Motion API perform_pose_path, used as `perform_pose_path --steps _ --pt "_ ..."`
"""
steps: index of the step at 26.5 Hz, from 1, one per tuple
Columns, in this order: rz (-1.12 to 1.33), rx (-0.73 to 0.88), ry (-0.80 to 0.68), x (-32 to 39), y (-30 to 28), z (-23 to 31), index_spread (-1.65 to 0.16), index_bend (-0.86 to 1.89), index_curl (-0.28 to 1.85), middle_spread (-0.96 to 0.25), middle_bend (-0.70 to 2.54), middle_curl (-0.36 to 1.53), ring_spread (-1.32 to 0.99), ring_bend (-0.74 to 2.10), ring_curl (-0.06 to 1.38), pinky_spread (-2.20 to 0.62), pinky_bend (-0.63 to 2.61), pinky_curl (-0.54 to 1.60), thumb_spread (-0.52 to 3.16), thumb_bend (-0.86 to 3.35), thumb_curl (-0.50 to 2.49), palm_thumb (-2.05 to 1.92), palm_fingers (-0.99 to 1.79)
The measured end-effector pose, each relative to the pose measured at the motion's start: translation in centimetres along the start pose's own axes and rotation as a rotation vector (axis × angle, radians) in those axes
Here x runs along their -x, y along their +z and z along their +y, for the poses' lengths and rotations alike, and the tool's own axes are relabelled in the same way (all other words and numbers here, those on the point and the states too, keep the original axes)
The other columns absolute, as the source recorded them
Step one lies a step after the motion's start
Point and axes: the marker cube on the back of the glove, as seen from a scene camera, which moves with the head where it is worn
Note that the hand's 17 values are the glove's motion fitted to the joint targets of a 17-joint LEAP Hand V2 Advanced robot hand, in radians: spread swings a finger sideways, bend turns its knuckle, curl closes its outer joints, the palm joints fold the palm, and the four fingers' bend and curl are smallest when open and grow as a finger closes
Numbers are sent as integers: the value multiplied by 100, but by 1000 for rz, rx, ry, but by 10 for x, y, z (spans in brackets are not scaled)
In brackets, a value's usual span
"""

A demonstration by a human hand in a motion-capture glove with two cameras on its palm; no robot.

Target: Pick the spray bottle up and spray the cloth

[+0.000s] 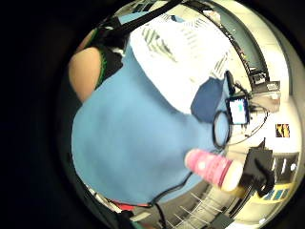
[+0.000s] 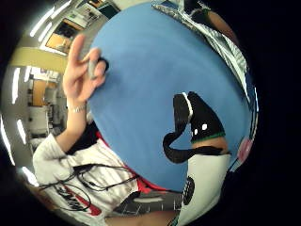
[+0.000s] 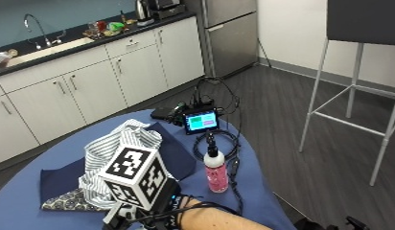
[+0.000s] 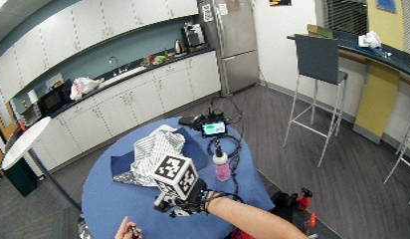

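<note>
Reach step, nothing picked up yet. Gloved right hand [image 3: 160, 207] hovered over blue round bench [image 3: 261, 191]; fingers hidden, can't tell grip. Pink spray bottle with black nozzle [image 3: 215, 168] stood just ahead of hand, striped white cloth [image 3: 124, 143] beside. Next: close round bottle, probably.

spray bottle [image 3: 216, 172]: glossy pink plastic | cloth [image 3: 124, 148]: striped fabric, probably cotton | table [image 3: 31, 201]: matt blue

Right hand [image 3: 143, 215]: fingers hidden beneath its marker block in both outside views; curl undeterminable. Cloth [image 3: 124, 155]: near edge hidden behind that block. Spray bottle [image 3: 215, 168]: label print too small to read.
</note>
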Motion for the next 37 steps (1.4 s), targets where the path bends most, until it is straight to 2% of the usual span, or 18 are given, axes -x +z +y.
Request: perform_pose_path --steps 6,13,27,37 --pt "-21 60 2 1 2 -18 -28 21 17 -2 18 10 1 33 16 11 48 20 70 39 16 60 58" --pt "-63 58 27 -17 -12 -31 -33 19 23 -3 18 16 0 32 20 14 45 24 93 37 21 64 59" --pt "-11 22 66 -37 -53 -38 -36 11 26 -4 20 24 0 32 25 15 43 28 112 30 28 68 57" --pt "19 -7 106 -50 -56 3 -39 7 22 -4 23 29 0 33 28 15 48 32 116 24 31 70 51"
